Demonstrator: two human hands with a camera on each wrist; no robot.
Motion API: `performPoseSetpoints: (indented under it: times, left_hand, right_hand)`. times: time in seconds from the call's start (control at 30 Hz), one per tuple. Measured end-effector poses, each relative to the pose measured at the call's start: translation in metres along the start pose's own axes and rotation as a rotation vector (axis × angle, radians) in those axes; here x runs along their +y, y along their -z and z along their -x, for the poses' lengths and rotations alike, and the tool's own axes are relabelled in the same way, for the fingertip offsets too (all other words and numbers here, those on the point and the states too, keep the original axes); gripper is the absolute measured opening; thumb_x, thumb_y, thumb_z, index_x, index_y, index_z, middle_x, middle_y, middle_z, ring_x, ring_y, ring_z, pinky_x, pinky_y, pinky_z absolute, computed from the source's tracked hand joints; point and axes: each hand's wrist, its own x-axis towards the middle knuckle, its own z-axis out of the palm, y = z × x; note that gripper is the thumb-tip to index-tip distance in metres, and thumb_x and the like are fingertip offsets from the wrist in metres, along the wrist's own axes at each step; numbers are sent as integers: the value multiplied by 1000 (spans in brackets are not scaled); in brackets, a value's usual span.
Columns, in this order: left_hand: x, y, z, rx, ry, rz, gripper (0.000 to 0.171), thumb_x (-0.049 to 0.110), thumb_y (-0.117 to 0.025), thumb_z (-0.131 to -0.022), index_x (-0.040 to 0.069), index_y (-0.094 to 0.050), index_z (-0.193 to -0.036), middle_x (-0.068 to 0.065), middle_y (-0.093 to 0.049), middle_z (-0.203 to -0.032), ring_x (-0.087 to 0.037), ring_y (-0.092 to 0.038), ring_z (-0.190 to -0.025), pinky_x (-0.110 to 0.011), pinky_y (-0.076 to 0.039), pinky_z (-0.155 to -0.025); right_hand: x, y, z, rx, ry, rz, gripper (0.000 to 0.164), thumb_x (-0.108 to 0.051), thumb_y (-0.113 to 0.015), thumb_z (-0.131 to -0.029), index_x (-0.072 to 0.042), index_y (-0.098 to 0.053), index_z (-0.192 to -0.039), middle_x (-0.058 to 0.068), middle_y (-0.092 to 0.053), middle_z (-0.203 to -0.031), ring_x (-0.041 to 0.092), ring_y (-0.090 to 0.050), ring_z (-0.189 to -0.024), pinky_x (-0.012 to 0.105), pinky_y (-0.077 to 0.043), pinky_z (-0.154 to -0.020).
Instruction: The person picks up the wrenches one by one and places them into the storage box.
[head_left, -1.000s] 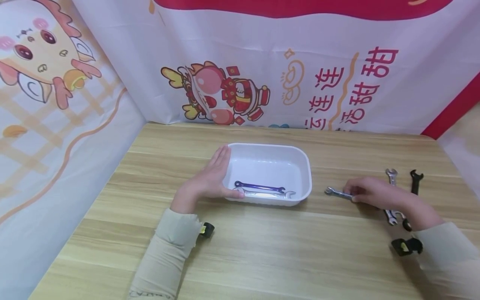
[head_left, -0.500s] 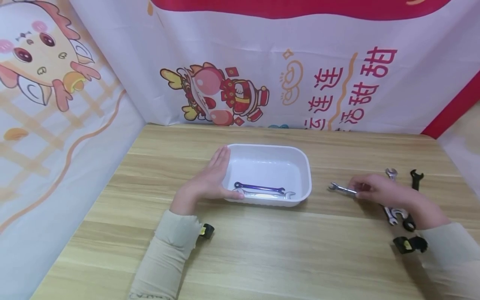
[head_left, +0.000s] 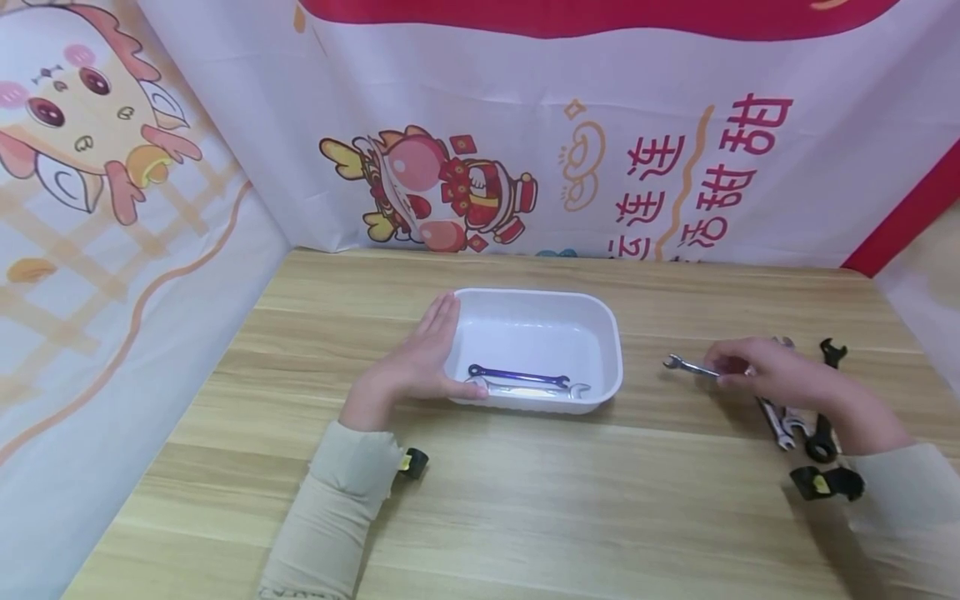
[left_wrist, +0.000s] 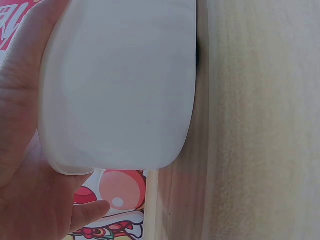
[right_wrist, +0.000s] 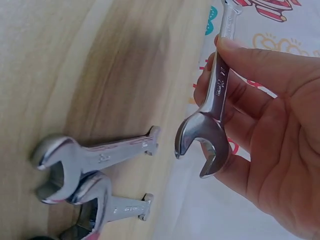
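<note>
In the head view, my left hand [head_left: 412, 362] rests against the left end of a white plastic tray [head_left: 611, 354], its fingers straight along the side and its thumb over the front rim. A purple-blue wrench [head_left: 519, 377] and a silver open-end wrench [head_left: 536, 390] lie inside the tray, along its front wall. To the right, my right hand [head_left: 761, 367] pinches a silver open-end wrench [head_left: 693, 367] between thumb and fingers, one end sticking out toward the tray. The right wrist view shows this wrench [right_wrist: 217, 95] held above the table.
Beneath and beside my right forearm lie silver wrenches [head_left: 776, 425] and a black wrench [head_left: 822, 440], partly hidden. The wood-grain table [head_left: 570, 508] ends at a printed cloth backdrop [head_left: 555, 150]. A second printed cloth [head_left: 217, 275] hangs on the left.
My right hand has moved a little right and away from me, lifting the silver wrench, whose free end now sits farther from the tray. My left hand and the tray have stayed put.
</note>
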Motion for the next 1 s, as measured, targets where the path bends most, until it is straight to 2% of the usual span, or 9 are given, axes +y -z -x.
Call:
performPoseSetpoints:
  times: [0.37,0.6,1.0]
  left_hand:
    - [-1,1,-1,1,-3,2,145,80,-73,-64,10,13,-158,-3,20,-167,-20,17,-155,-43,-6,-127]
    - [-2,1,-2,5,-5,-10,144,80,-72,-65,9,12,-159,-6,16,-168,-22,15,-155,-43,-7,-127]
    - [-1,0,-1,0,-3,4,144,78,-73,-66,9,13,-158,-6,17,-168,-22,16,-155,-44,-7,-127]
  right_hand:
    - [-8,9,3,50,-8,38,13,-5,-65,-94,-11,-67,-105,0,-67,-91,6,-56,-82,21,-51,-64]
    - [-11,13,5,64,-8,41,19,-3,-69,-90,-11,-68,-107,-2,-68,-94,7,-56,-82,21,-52,-66]
    - [-16,13,7,109,13,33,14,-4,-69,-90,-11,-68,-103,-1,-67,-90,3,-55,-80,23,-51,-65]
